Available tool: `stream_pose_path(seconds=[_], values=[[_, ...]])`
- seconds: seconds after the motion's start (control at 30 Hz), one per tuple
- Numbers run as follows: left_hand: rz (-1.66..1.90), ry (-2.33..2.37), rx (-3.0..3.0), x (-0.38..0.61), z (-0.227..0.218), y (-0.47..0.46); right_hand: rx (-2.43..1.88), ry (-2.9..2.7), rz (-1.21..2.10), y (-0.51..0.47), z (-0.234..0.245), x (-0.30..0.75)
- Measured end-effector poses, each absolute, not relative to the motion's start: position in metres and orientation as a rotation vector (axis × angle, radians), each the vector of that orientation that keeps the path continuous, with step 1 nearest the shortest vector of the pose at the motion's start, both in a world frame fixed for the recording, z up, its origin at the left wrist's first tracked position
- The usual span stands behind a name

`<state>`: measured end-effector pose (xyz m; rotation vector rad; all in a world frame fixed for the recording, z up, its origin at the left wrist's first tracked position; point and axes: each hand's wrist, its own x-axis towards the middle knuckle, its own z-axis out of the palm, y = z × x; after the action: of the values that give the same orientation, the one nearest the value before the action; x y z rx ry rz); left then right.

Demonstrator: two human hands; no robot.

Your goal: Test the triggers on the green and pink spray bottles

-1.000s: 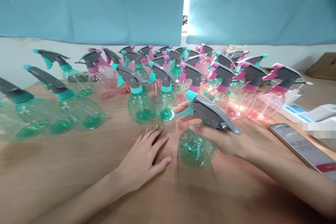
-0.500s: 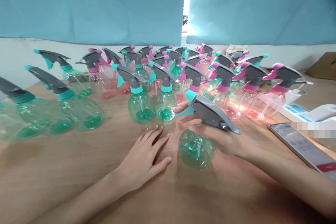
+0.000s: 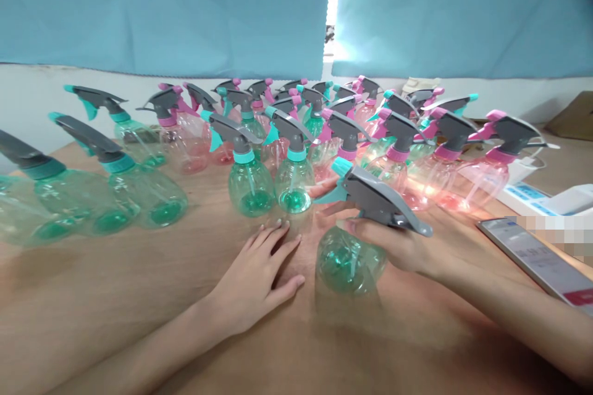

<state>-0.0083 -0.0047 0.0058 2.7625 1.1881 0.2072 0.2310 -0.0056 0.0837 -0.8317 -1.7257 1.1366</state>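
My right hand grips a green spray bottle around its neck, just under the grey sprayer head with its turquoise nozzle. The bottle is tilted, its base towards me, and its fingers-side trigger is partly hidden. Flat on the table lies my left hand, fingers spread and holding nothing, to the left of that bottle. Just beyond its fingertips stand two more green spray bottles, one on the left and one on the right.
Rows of pink and green spray bottles fill the back, among them a pink bottle. Several green bottles stand at left. A phone and a white power strip lie at right on the wooden table. Blue curtains hang behind.
The whole view has shifted very slightly. Both hands and the held spray bottle keep their places on the table.
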Motion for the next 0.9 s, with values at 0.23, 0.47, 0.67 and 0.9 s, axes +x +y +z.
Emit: stream_pose_path(seconds=[0.23, 0.47, 0.67, 0.9], values=[[0.250, 1.180, 2.758, -0.0087, 0.0045, -0.0041, -0.901, -1.696, 1.141, -0.0074, 0.0870, 0.2295], [0.219, 1.187, 2.757, -0.0086, 0.0049, -0.0045, -0.917, -1.676, 1.170, -0.0077, 0.0873, 0.2304], [0.275, 1.168, 2.752, -0.0096, 0.0040, -0.0048, -0.931, -1.783, 1.026, -0.0072, 0.0862, 0.2314], [0.248, 1.180, 2.765, -0.0095, 0.0046, -0.0048, -1.018, -1.784, 1.036, -0.0079, 0.0867, 0.2322]])
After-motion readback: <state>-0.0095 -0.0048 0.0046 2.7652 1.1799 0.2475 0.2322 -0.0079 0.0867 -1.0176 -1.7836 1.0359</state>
